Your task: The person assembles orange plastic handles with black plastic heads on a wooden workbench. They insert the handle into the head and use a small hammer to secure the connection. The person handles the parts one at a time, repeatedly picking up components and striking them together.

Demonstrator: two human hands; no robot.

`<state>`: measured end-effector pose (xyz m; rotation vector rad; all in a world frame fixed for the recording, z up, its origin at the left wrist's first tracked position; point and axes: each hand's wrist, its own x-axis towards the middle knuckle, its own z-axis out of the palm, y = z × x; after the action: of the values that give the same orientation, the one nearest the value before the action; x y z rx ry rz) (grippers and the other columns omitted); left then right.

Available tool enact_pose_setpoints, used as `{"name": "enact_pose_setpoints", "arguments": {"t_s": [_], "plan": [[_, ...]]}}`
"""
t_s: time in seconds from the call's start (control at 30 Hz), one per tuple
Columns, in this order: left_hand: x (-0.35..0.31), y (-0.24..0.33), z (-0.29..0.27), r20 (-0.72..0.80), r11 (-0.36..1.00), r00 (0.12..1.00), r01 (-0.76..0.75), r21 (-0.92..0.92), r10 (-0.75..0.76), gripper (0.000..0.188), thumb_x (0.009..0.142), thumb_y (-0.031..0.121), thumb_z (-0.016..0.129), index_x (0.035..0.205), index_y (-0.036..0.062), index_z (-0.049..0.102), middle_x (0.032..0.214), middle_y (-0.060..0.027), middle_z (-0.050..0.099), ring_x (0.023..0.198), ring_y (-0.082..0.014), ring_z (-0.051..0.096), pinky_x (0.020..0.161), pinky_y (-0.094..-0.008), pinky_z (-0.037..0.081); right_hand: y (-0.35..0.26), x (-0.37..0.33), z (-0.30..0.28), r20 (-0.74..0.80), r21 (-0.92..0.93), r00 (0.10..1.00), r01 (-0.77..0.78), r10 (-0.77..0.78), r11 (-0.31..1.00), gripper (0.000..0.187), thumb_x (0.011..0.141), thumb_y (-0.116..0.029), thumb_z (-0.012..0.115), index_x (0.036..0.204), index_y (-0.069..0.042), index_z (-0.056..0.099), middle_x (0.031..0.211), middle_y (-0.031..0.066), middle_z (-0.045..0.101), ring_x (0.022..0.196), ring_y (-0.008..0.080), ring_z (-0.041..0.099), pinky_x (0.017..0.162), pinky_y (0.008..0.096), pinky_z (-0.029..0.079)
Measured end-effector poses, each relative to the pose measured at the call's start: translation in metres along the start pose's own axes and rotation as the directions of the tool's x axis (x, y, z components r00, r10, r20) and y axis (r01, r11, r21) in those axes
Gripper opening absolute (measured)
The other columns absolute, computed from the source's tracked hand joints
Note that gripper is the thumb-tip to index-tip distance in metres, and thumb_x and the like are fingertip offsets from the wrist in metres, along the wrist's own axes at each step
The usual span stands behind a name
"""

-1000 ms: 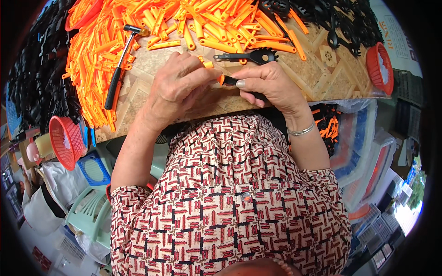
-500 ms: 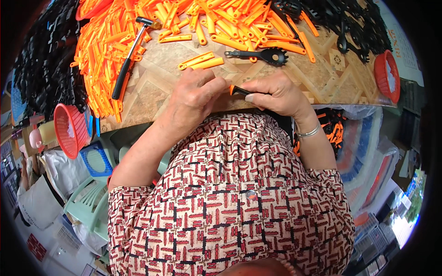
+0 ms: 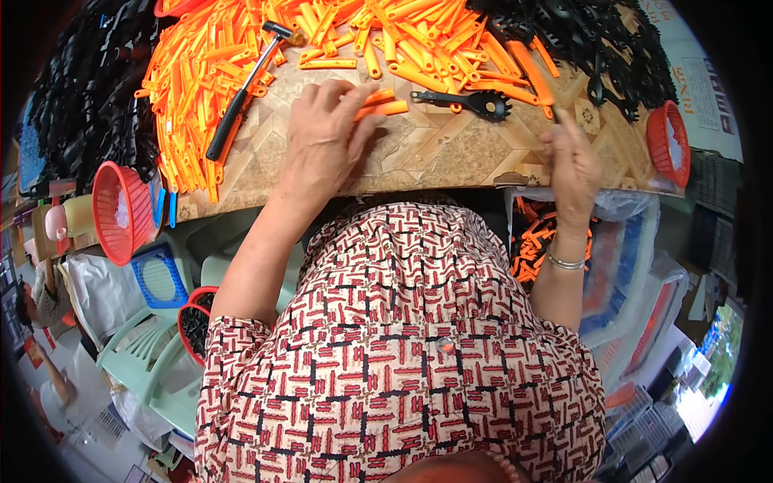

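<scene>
My left hand is over the table with thumb and fingers apart, holding nothing. Its fingertips are beside two orange handles, partly covering them. To the right, my right hand is raised above the table edge, somewhat blurred, with thumb and forefinger pinched together. A dark tip shows at those fingers, close to the end of a long orange handle; what they hold I cannot make out. Between my hands, farther back, lies a black pasta server head with a toothed rim and a hole.
Loose orange handles are heaped along the back and left. A hammer leans on them. Black utensil heads pile up at the back right. Red baskets stand at the left and right. Black-and-orange pieces sit below the table edge.
My hands have parted. The small black-and-orange piece held between them has left that place. My right hand has moved right; my left has opened and moved to the two orange handles.
</scene>
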<state>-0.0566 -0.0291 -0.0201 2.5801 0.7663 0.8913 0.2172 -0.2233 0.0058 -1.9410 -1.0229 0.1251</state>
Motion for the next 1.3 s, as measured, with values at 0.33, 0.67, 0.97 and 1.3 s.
{"name": "enact_pose_setpoints", "arguments": {"t_s": [0.33, 0.67, 0.97, 1.3], "plan": [[-0.016, -0.052, -0.027, -0.117, 0.878, 0.987, 0.152, 0.453, -0.11, 0.028, 0.087, 0.013, 0.073, 0.114, 0.0183, 0.073, 0.109, -0.0035, 0.066, 0.102, -0.0263, 0.06, 0.087, -0.0411, 0.046, 0.055, 0.017, -0.021, -0.176, -0.744, 0.958, 0.021, -0.226, 0.667, 0.032, 0.095, -0.021, 0.072, 0.126, -0.013, 0.073, 0.104, 0.0148, 0.07, 0.097, 0.0296, 0.066, 0.084, 0.0413, 0.049], [0.057, -0.076, -0.001, -0.019, 0.884, 0.994, -0.085, 0.459, 0.105, 0.037, 0.082, 0.003, 0.073, 0.115, 0.0208, 0.074, 0.128, -0.004, 0.061, 0.116, -0.0311, 0.055, 0.096, -0.042, 0.049, 0.005, 0.03, 0.013, 0.058, -0.734, 0.819, 0.423, -0.571, 0.532, 0.032, 0.088, -0.014, 0.075, 0.12, -0.01, 0.072, 0.125, 0.0093, 0.067, 0.12, 0.0298, 0.059, 0.101, 0.0468, 0.044], [0.053, -0.054, -0.005, -0.157, 0.984, 0.974, -0.173, -0.042, 0.165, 0.029, 0.086, -0.002, 0.074, 0.112, 0.0104, 0.073, 0.126, -0.0063, 0.066, 0.122, -0.0284, 0.058, 0.098, -0.0391, 0.051, -0.027, 0.022, 0.053, 0.212, -0.456, 0.78, 0.611, -0.588, 0.647, 0.03, 0.08, -0.018, 0.08, 0.108, -0.011, 0.072, 0.108, 0.0028, 0.062, 0.108, 0.0244, 0.057, 0.092, 0.0416, 0.04], [0.027, -0.004, -0.001, 0.017, 0.985, 0.998, -0.057, -0.165, 0.061, 0.034, 0.092, 0.003, 0.07, 0.124, 0.0171, 0.07, 0.091, -0.0078, 0.063, 0.085, -0.0258, 0.061, 0.079, -0.0377, 0.049, -0.029, 0.029, 0.072, 0.317, -0.42, 0.718, 0.693, -0.62, 0.586, 0.029, 0.081, -0.019, 0.079, 0.107, -0.008, 0.07, 0.113, 0.0027, 0.062, 0.114, 0.0238, 0.055, 0.1, 0.0461, 0.036]]}}
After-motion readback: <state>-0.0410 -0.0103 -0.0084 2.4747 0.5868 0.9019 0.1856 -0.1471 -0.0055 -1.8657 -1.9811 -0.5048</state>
